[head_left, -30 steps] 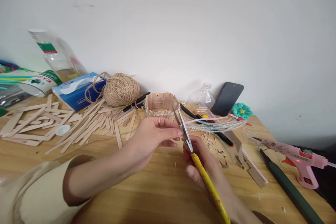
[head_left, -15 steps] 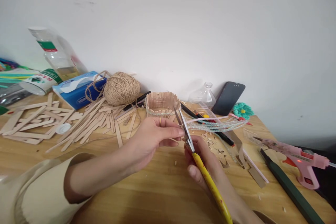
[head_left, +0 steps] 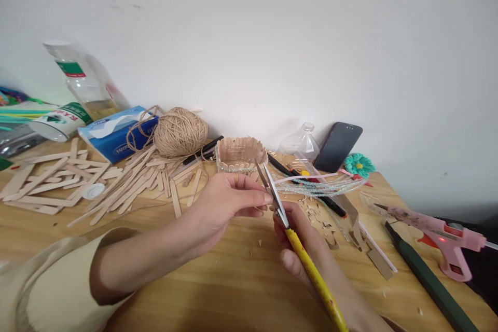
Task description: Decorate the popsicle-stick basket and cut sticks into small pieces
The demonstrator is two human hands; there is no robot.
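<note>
Yellow-handled scissors [head_left: 311, 270] are in my right hand [head_left: 307, 238], their blades slightly apart and pointing away from me. My left hand [head_left: 229, 197] pinches thumb against fingers right beside the blades. Whatever lies in that pinch is too small and covered to make out. Just beyond both hands stands a small oval basket [head_left: 241, 151] built of wooden sticks, with a glittery trim round its lower side.
Loose craft sticks [head_left: 50, 181], a twine ball [head_left: 181, 132] and a blue tissue pack [head_left: 116, 135] lie left. On the right are glittery pipe cleaners [head_left: 330, 185], wood scraps, a phone [head_left: 338, 146], a crocheted flower [head_left: 358, 166] and a pink glue gun [head_left: 439, 233] with its light on.
The scissors have tilted slightly, their tips shifting a little left and their handles a little right. My left hand keeps its pinch in nearly the same place.
</note>
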